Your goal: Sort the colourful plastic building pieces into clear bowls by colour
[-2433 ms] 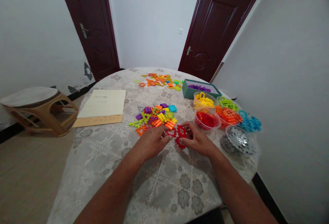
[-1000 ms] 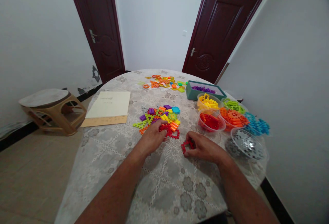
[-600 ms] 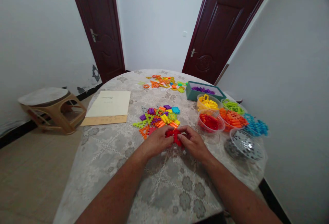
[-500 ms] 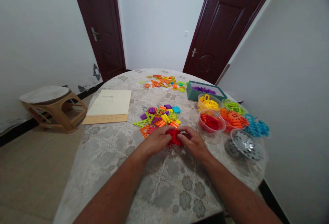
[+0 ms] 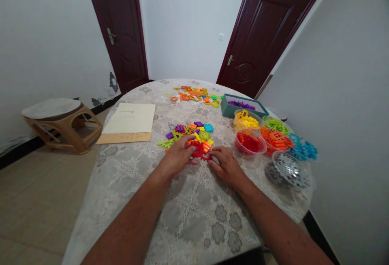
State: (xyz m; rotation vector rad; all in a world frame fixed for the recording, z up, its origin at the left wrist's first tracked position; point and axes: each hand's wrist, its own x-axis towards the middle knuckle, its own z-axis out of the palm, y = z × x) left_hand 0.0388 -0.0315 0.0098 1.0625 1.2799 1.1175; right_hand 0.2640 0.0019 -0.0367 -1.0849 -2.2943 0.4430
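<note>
Red plastic building pieces (image 5: 199, 150) are between my two hands, just in front of a mixed pile of coloured pieces (image 5: 182, 132). My left hand (image 5: 180, 151) is closed on the red pieces, its thumb on top and fingers beneath. On the other side, my right hand (image 5: 224, 163) pinches the right corner of the red pieces between thumb and fingertips. Parts of the red pieces are hidden by my fingers, so how they are joined I cannot make out.
Tubs of yellow (image 5: 247, 120), red (image 5: 249, 141), orange (image 5: 276, 138), blue (image 5: 304, 147), green (image 5: 276, 125) and grey pieces (image 5: 290, 172) stand at the right, near a green box (image 5: 227, 111). Paper sheets (image 5: 130, 119) lie left; more pieces (image 5: 194, 95) lie behind.
Both hands have moved a little forward, the left also leftward, with the red pieces. The red pieces now look spread wider and flatter between the hands.
</note>
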